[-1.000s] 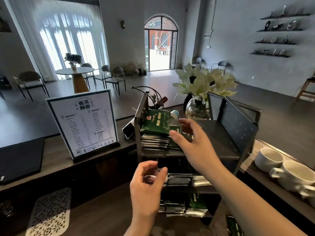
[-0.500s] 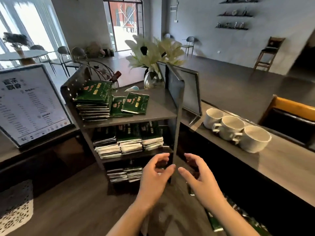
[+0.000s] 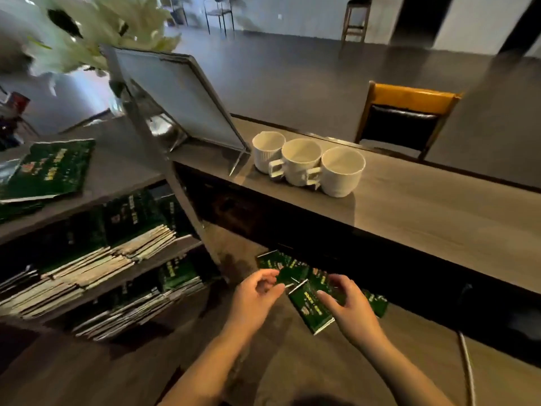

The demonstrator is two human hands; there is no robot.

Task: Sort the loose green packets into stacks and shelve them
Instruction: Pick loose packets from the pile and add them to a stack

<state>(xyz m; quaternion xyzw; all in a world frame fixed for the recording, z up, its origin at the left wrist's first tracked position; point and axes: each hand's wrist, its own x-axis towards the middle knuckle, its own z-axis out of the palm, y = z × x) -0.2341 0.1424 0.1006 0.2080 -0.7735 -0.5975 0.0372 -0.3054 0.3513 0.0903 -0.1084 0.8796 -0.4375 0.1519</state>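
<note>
Both hands low over loose green packets [image 3: 307,306], left hand [image 3: 254,300] fingers pinching one (edge only), right hand [image 3: 348,306] fingers curled on another

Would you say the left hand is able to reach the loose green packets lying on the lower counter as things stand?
Probably yes: the left hand is already at the near edge of the loose green packets, with nothing between them; the right hand works the same pile from the other side.

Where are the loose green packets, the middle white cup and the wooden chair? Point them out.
loose green packets [image 3: 310,310], head view, face of the nearest packet.
middle white cup [image 3: 301,165], head view, outer wall.
wooden chair [image 3: 409,98], head view, yellow backrest.
</note>
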